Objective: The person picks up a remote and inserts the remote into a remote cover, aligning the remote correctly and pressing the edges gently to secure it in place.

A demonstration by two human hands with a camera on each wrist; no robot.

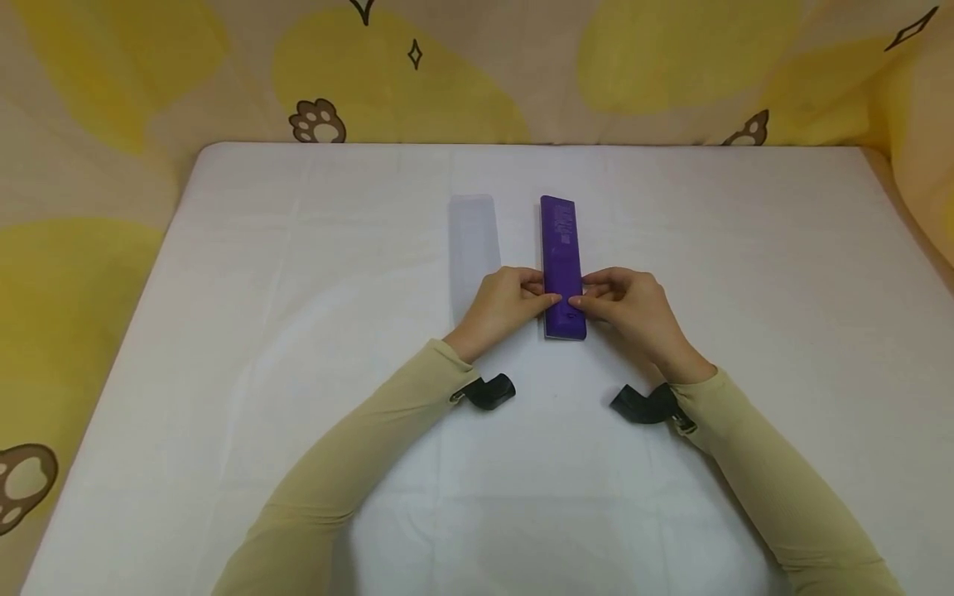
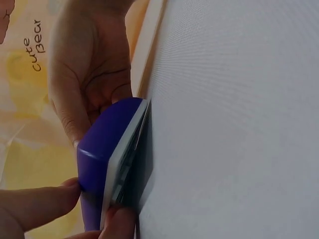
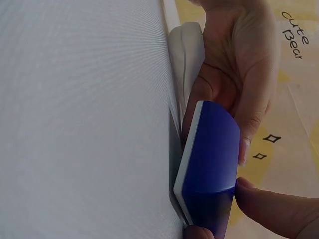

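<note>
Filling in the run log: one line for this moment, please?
left hand: pinches purple case | right hand: pinches same case | case: flat on white table | clear lid: beside, apart

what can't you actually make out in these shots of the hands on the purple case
- Print on the purple case: too small to read in the head view.
- The case's far end: cut off in both wrist views, hidden behind the left hand and right hand.
- Translucent lid: faint against the white table; its near end is hidden by the left hand.
- The case's underside: hidden against the table in every view.

left grip [image 1: 505, 302] — right grip [image 1: 624, 302], both pinching
</note>
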